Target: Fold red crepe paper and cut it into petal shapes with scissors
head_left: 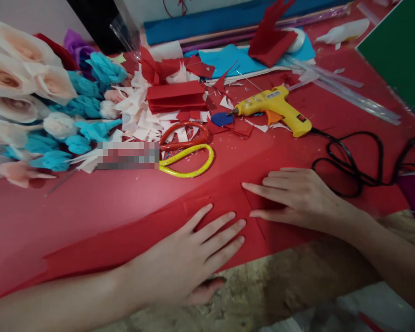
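Note:
A long strip of red paper (124,240) lies along the front edge of the red table. My left hand (193,251) rests flat on it with the fingers spread, the thumb over the table edge. To the right, my right hand (290,196) touches the edge of a smaller red piece (235,198) lying on the strip; its fingers are stretched out, index finger and thumb apart. Scissors with one red and one yellow handle (186,175) lie beyond my left hand. A yellow hot glue gun (271,103) lies on its side beyond my right hand.
Paper flowers (55,83) in white, peach and blue crowd the left. White and red scraps (134,110) surround a folded red paper (176,94). Clear glue sticks (359,103), a black cord (352,161), a white bottle (347,32) and a green board (397,55) are at right.

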A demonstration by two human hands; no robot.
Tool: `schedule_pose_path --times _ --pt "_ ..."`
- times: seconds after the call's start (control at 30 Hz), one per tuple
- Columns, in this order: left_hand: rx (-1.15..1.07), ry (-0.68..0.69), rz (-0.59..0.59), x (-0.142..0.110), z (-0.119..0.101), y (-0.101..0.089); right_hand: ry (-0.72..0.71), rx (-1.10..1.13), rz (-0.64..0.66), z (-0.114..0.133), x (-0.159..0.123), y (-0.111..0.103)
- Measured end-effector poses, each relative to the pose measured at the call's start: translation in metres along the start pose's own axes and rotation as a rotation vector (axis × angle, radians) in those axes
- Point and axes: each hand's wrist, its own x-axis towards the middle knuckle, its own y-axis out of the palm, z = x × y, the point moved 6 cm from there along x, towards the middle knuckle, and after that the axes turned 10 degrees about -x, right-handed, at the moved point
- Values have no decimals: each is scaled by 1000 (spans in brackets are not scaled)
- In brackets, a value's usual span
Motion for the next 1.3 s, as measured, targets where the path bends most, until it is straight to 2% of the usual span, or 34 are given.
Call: schedule_pose_path --times 0.2,0.37,0.5,0.57,0.63,0.7,0.83,0.93,1.13,1.3 --pt "-1 0 -37 0 -1 0 -87 21 34 4 2 1" --pt "9 9 -36 -1 -1 0 1 -62 70 -4 3 4" --pt "6 2 -18 0 0 1 -89 26 93 0 5 6" --pt "10 2 -17 0 0 1 -30 -3 122 -4 6 9" --pt "8 1 -15 0 1 1 101 -63 144 -13 7 10" --pt "1 -3 -21 -1 1 0 174 -39 105 -16 7 9" --pt "-5 3 -35 -2 -1 1 145 116 -65 -5 7 1" --pt "-19 -5 -23 -2 0 3 132 142 -35 2 7 7" --pt "-39 -9 6 0 2 6 293 193 -80 -8 5 11" --pt "-41 -2 4 -1 1 4 341 176 -74 -9 6 10"
